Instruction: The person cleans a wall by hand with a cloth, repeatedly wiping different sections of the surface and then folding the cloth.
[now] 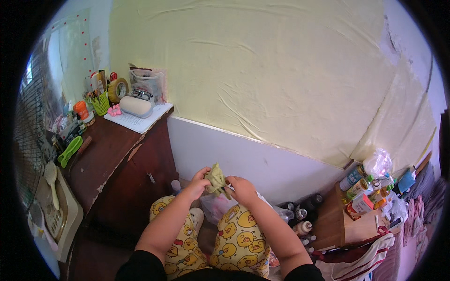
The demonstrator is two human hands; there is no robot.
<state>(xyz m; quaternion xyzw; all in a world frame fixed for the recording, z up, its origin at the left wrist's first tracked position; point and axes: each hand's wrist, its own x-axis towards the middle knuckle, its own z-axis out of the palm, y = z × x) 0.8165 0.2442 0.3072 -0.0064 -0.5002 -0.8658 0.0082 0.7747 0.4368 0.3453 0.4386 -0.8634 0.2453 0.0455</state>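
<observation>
A crumpled yellow-green bundle (216, 178), apparently a vegetable or cloth, is held above the knees. My left hand (199, 183) grips its left side with thumb and fingers. At its lower right, my right hand (240, 189) pinches a thin part of it. Below the hands, a translucent plastic bag (215, 208) with pinkish contents lies between the knees, partly hidden by the right leg. The legs wear yellow trousers (246, 239) printed with chicks.
On the left, a dark red wooden desk (116, 140) carries a glasses case (135, 106), a tape roll (119, 90) and a green clip (70, 151). A wooden cabinet (355, 228) with bottles stands right; dark bottles (311, 202) stand beside it. A covered wall is ahead.
</observation>
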